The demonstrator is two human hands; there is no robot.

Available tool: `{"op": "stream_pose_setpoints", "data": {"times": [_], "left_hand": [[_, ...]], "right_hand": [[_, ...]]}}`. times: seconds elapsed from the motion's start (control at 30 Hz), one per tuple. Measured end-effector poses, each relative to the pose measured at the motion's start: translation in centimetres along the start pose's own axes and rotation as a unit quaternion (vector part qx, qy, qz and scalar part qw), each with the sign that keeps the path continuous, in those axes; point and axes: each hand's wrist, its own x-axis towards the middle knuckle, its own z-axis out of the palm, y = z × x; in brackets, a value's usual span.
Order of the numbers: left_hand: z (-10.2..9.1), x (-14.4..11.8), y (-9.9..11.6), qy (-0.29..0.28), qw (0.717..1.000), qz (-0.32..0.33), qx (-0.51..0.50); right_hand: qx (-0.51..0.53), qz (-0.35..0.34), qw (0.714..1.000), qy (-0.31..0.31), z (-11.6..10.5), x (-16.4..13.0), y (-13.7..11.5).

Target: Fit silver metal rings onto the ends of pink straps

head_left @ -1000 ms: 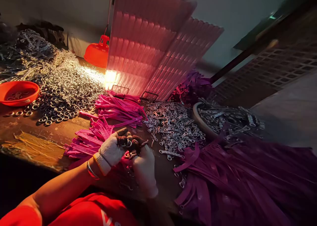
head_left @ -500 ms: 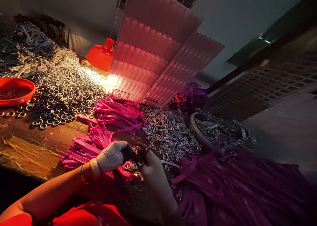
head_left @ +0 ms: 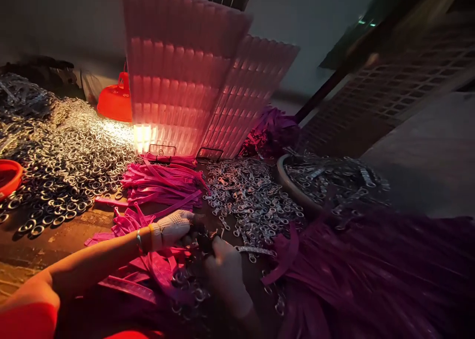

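Note:
My left hand (head_left: 173, 228), in a white dotted glove with darkened fingers, is closed near the middle of the view. Close to its right is my right hand (head_left: 226, 267), also gloved and closed, its fingers in shadow. Whatever lies between the fingertips is too dark to make out. Beneath my left forearm spreads a loose bunch of pink straps (head_left: 128, 289). Several metal rings (head_left: 200, 293) show below the hands, near the strap ends. Just beyond my right hand lies a heap of small metal clasps (head_left: 252, 200), with a silvery braided piece (head_left: 256, 250) at its near edge.
A second pile of pink straps (head_left: 163, 183) lies ahead. Metal rings (head_left: 74, 175) are heaped at left, beside a red bowl (head_left: 9, 178) and under a red lamp (head_left: 116, 101). Translucent corrugated panels (head_left: 178, 72) stand behind. Right are a basin (head_left: 284, 175) of metal pieces and purple straps (head_left: 356, 274).
The view has turned, shifting the background left and levelling it. The rings close under my hands now appear lower and apart from them. Both hands remain close together.

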Motion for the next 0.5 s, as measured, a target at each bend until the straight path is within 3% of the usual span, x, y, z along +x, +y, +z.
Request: {"op": "stream_pose_setpoints", "data": {"times": [0.07,0.13,0.27,0.37,0.5], "left_hand": [[-1.1,3.8,0.6,0.044,0.993,0.025,0.104],[-2.1,7.7,0.9,0.089,0.984,0.034,0.150],[-2.1,12.4,0.7,0.127,0.971,0.031,0.199],[-2.0,12.7,0.2,0.137,0.969,0.052,0.198],[-4.1,10.3,-1.1,0.149,0.972,0.082,0.161]], "right_hand": [[0.090,0.100,0.991,0.019,0.6,-0.2,1.6],[0.150,0.155,0.975,0.048,1.2,-0.6,2.9],[0.232,0.172,0.956,0.047,2.0,-1.5,4.0],[0.276,0.171,0.945,0.033,2.0,-1.8,4.2],[0.266,0.213,0.940,0.026,1.7,-2.3,4.6]]}}
